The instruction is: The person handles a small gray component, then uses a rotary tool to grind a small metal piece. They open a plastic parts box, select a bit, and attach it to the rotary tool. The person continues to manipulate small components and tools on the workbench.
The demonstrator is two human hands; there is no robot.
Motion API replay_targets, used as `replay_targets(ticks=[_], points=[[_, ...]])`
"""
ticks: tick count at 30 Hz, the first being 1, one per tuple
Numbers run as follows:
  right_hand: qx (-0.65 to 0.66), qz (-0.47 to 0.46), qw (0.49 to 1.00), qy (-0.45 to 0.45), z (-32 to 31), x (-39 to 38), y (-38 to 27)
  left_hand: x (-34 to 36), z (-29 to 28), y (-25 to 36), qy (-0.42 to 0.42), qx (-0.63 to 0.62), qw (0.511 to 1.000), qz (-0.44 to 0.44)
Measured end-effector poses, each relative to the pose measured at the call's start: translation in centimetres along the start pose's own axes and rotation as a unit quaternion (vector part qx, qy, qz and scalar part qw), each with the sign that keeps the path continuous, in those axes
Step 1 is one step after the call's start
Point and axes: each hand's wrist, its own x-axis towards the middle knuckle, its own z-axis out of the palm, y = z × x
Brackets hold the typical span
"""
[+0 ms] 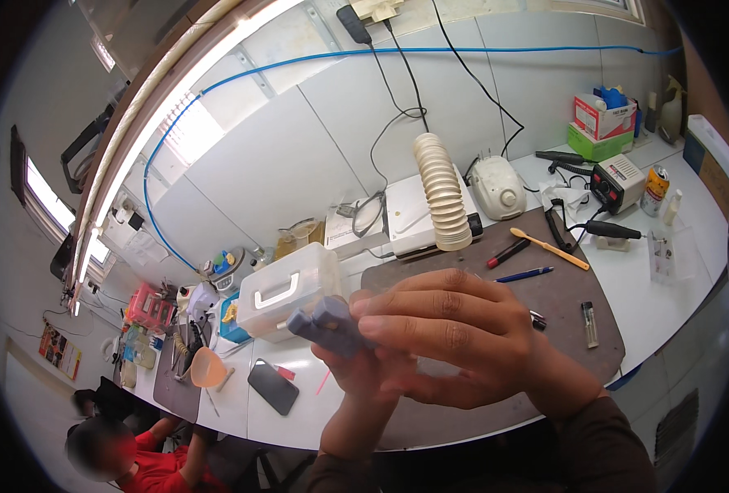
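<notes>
A small grey-blue blocky piece [329, 324] with rounded protrusions is held up over the bench. My left hand [358, 380] grips it from below, mostly hidden behind my right hand [455, 337], whose fingertips press on the piece's right side. Just beyond them is a translucent plastic case [286, 275] with a white handle. On the brown mat [479, 415] under my hands lie a toothbrush-like tool [549, 248], a red-and-black pen [508, 253], a blue pen [524, 273] and a small glass vial [589, 324].
A ribbed hose [442, 191], rotary tool units [615, 185], a can [656, 189], an orange funnel-shaped bowl [207, 366] and a phone [272, 384] share the bench [233, 419]. At lower left, a person in red [171, 460] sits beside it.
</notes>
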Motion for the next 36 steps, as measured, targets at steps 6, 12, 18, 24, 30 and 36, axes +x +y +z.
replay_targets(ticks=[6,12,18,24,30,36], points=[[0.001,-0.032,0.999,0.018,0.3,0.0,-0.2,-0.7,-0.5,-0.7,0.059,0.042,0.994,0.085],[0.038,-0.064,0.996,0.042,0.9,-0.1,-0.5,-1.0,-3.9,0.6,0.023,0.135,0.97,0.2],[0.035,-0.07,0.996,0.045,1.2,-0.3,-0.4,0.4,-0.9,1.9,0.014,0.282,0.908,0.311],[0.019,-0.051,0.998,0.039,1.8,-0.5,-0.2,0.8,-0.3,2.2,0.013,0.366,0.869,0.333],[0.025,-0.037,0.999,0.029,2.1,-0.8,0.2,0.7,-0.4,1.6,0.015,0.405,0.854,0.327],[0.024,-0.032,0.999,0.021,1.9,-0.7,0.6,0.8,-0.2,1.1,0.013,0.431,0.842,0.324]])
